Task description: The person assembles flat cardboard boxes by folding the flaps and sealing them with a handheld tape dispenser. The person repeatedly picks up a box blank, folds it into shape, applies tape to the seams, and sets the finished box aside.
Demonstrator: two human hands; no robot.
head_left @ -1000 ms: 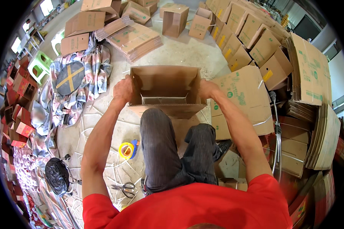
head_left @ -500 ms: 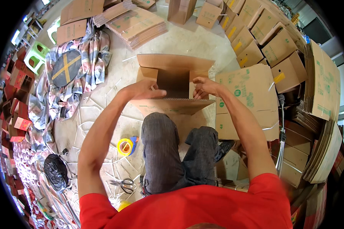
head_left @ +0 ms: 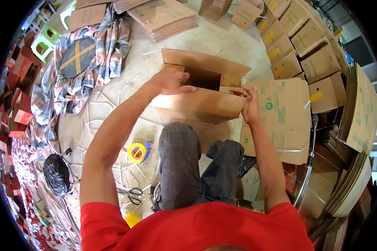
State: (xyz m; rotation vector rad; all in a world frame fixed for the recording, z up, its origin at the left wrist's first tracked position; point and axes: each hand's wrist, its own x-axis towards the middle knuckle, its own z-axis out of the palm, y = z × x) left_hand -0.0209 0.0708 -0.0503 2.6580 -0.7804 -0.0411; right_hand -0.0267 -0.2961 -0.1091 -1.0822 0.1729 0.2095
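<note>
An open cardboard box [head_left: 197,104] sits on the floor in front of my knees, its near flap raised and its far flap leaning outward. My left hand [head_left: 171,81] lies over the box's near left corner, thumb stretched along the top edge of the near flap and fingers parted from it over the opening. At the near right corner, my right hand [head_left: 249,103] grips the box, its fingers over the flap edge and its palm outside. The inside of the box is in shadow.
A stack of flattened cartons [head_left: 282,121] lies to the right, with rows of opened boxes [head_left: 320,62] beyond. On the floor to my left are a yellow-and-blue tape roll [head_left: 137,153], scissors [head_left: 134,194] and loose white straps. Crumpled cloth [head_left: 113,46] lies at far left.
The near flap has risen from leaning outward to upright. My right hand has moved from inside the opening to the box's right corner. The view has shifted slightly.
</note>
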